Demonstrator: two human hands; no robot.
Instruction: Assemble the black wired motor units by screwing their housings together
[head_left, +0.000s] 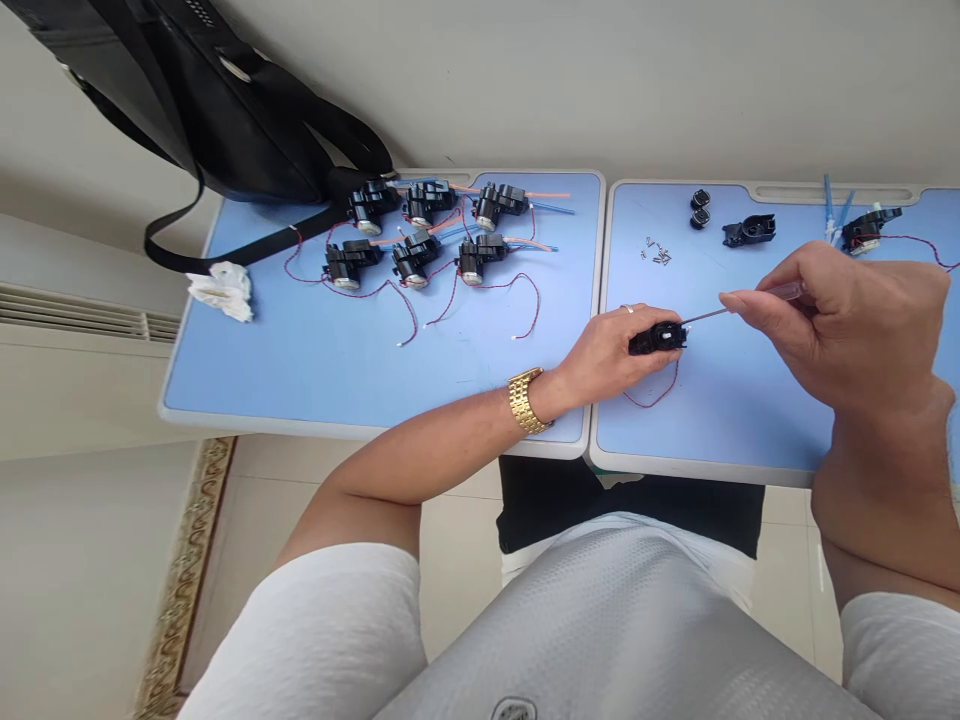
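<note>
Six black plastic motor assemblies (412, 255) with thin red wires sat on the left pale-blue tabletop (300, 370). Farther right, the left hand (607, 355), beyond a gold link wristwatch (529, 400), was closed around a small black plastic housing (656, 338), which looked stiff, light and best held by its body, with a thin red wire (652, 395) trailing below. The right hand (847, 330) pinched a slim clear-handled screwdriver (780, 293), its steel tip (686, 321) at the housing. No writing could be read.

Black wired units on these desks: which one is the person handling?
The black unit gripped in the left hand, touched by the screwdriver in the right hand; the others lie on the desks.
</note>
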